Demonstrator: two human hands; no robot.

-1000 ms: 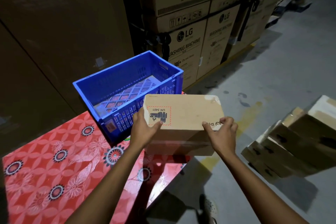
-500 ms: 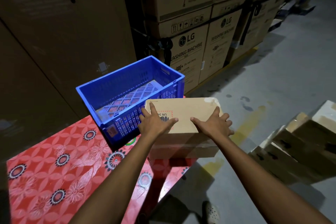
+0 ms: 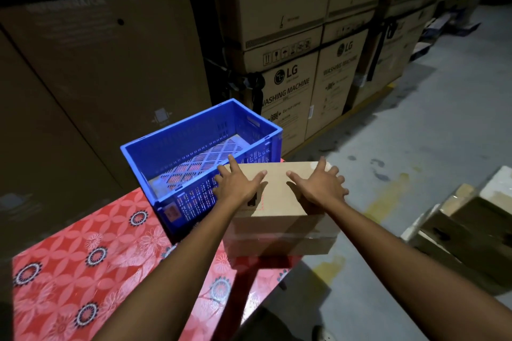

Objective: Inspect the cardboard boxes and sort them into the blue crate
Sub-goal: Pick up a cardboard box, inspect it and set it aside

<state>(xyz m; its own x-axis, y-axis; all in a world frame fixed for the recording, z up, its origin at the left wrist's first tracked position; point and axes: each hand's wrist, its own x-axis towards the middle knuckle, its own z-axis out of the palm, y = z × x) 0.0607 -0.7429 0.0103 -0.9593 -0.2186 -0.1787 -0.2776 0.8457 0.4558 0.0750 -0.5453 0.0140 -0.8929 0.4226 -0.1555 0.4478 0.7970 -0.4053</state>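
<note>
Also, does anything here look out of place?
The cardboard box sits at the right edge of the table, and its right end seems to hang over the floor. The left hand and right hand lie flat on its top. The boxes on the floor at right lie tilted, not stacked squarely.

Open room above blue crate (image 3: 194, 133); cardboard box (image 3: 279, 185) beside its right wall, cartons (image 3: 288, 91) behind.

Floor: I see a grey concrete floor (image 3: 421, 124) with worn yellow paint marks (image 3: 388, 196).
Back: stacked washing-machine cartons (image 3: 288, 91) printed LG, bound with black straps (image 3: 378, 47).
Left: a tall plain carton (image 3: 97, 63), deep in shadow.
Table: a red floral tablecloth (image 3: 83, 271) covers it, nearest me.
Light: dim, brighter over the floor at right.
</note>
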